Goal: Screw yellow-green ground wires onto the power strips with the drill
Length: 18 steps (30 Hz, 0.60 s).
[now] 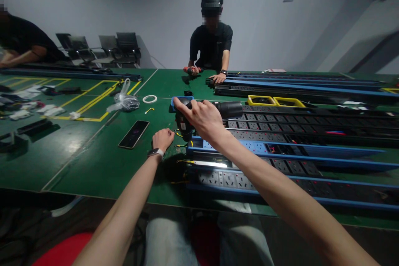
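Observation:
My right hand is closed around a black cordless drill, held above the left ends of the socket strips. My left hand rests low over the table with curled fingers, close to a short yellow-green wire. Whatever those fingers pinch, if anything, is hidden. Below the drill lie a blue-framed socket strip and, nearer to me, another blue-edged strip with pale sockets. More yellow-green wires with ring ends stick out from the strips' left ends.
A phone, a white tape roll and a plastic bag lie to the left on the green table. Yellow bins stand behind the strips. Across the table, a person holds a red tool; another leans at far left.

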Available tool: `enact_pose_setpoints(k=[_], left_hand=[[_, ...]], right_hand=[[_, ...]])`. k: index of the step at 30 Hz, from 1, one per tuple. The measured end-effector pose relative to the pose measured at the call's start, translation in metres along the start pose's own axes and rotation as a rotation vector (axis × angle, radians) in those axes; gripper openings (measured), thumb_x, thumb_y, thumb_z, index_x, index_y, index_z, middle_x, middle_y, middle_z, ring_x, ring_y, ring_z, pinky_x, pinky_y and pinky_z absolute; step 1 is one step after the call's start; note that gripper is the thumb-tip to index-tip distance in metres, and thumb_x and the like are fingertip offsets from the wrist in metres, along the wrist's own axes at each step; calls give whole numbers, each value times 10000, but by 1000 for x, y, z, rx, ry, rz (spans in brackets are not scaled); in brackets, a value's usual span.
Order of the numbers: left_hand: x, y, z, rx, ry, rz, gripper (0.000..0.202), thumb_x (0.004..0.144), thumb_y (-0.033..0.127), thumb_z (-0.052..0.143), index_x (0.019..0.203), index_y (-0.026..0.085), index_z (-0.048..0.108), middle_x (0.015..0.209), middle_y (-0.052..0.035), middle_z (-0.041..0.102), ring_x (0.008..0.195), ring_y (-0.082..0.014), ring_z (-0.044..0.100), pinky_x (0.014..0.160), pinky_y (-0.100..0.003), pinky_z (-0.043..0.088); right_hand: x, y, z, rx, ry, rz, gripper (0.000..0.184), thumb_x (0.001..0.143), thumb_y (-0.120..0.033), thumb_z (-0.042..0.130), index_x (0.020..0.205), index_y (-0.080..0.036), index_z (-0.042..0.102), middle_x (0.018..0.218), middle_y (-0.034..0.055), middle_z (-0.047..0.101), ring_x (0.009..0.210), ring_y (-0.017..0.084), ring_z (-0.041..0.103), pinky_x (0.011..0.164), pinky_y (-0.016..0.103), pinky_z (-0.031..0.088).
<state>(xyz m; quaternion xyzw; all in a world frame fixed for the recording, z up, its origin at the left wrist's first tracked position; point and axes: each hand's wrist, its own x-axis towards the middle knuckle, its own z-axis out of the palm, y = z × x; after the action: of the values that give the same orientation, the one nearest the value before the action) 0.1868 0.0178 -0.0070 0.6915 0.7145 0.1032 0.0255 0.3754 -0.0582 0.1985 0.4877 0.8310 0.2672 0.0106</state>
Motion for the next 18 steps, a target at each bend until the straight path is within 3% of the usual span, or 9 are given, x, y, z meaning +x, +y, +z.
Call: enact_pose_setpoints(k=[18], left_hand=[[-1,0,-4,19,-29,22,332,938,384,426,883,220,709,938,-109,740,870,-266,695,703,-303,456]], right_hand=[[1,-5,-5,6,-38,31,773,908,38,328,1591,-250,109,1058,99,636,885,206,622,730,321,394]])
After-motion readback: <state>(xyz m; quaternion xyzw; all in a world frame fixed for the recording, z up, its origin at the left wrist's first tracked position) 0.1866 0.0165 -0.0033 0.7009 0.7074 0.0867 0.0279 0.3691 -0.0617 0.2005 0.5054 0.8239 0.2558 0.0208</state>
